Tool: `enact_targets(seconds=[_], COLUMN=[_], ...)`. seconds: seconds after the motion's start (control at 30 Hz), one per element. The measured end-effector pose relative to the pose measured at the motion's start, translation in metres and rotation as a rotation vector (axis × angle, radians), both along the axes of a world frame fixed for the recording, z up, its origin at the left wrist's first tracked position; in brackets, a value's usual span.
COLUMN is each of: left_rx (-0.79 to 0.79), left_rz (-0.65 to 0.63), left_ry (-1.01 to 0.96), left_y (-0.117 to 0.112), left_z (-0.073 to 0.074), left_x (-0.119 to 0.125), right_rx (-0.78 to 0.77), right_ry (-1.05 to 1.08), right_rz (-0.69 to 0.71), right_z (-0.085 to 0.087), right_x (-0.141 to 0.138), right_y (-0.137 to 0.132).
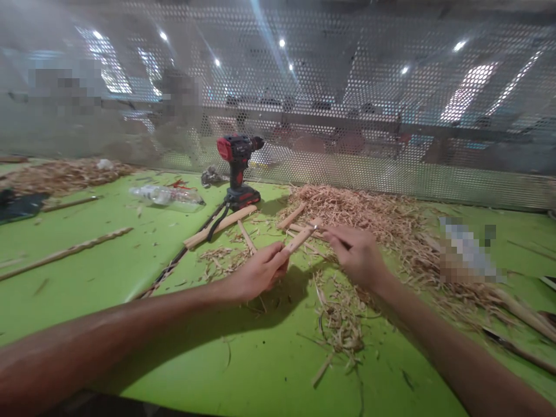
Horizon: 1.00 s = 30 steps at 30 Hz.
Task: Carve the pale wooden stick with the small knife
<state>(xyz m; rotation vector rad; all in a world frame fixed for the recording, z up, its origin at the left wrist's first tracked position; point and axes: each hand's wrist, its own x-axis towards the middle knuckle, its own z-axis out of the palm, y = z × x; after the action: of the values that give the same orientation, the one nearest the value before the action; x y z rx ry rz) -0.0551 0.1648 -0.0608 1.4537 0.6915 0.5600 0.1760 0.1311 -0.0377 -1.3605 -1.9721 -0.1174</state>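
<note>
My left hand (263, 267) is closed around the lower end of a flat, pale wooden piece (302, 236), which slants up to the right above the table. Closed too, my right hand (358, 255) grips a slim carving tool whose small shiny metal tip (315, 226) meets the wood near its far end. Most of the tool's handle is hidden by my fingers. Beyond the two hands lies a heap of curled wood shavings (360, 208), and a smaller scatter of shavings (343, 324) lies below my right hand.
A red and black cordless drill (238, 171) stands upright near the perforated metal screen (330, 150). Wooden strips (221, 226) and a clear plastic bottle (169, 196) lie to the left, with a twisted wooden stick (65, 253) on the green table (217, 353). A dark-bladed tool (516, 348) is at right.
</note>
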Motion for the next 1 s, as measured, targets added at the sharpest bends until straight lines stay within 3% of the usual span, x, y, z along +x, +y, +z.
enact_targets(seconds=[0.1, 0.23, 0.47, 0.73, 0.83, 1.0], left_rx=[0.073, 0.180, -0.003, -0.068, -0.057, 0.161], left_rz=[0.038, 0.100, 0.020, 0.062, 0.062, 0.004], left_ry=[0.023, 0.039, -0.084, -0.062, -0.018, 0.049], left_y=[-0.002, 0.000, 0.001, 0.000, -0.004, -0.012], left_z=[-0.002, -0.006, -0.003, 0.003, 0.004, 0.002], left_x=[-0.001, -0.002, 0.000, 0.006, 0.001, -0.011], right_rx=[0.000, 0.077, 0.133, 0.106, 0.065, 0.167], right_ry=[-0.095, -0.227, -0.347, -0.398, -0.334, -0.088], right_rz=[0.079, 0.040, -0.012, -0.046, -0.084, -0.364], right_z=[-0.008, -0.010, -0.010, -0.012, -0.012, 0.002], right_x=[-0.018, -0.021, -0.009, -0.005, 0.018, 0.083], right_y=[-0.006, -0.006, -0.001, 0.003, 0.010, 0.019])
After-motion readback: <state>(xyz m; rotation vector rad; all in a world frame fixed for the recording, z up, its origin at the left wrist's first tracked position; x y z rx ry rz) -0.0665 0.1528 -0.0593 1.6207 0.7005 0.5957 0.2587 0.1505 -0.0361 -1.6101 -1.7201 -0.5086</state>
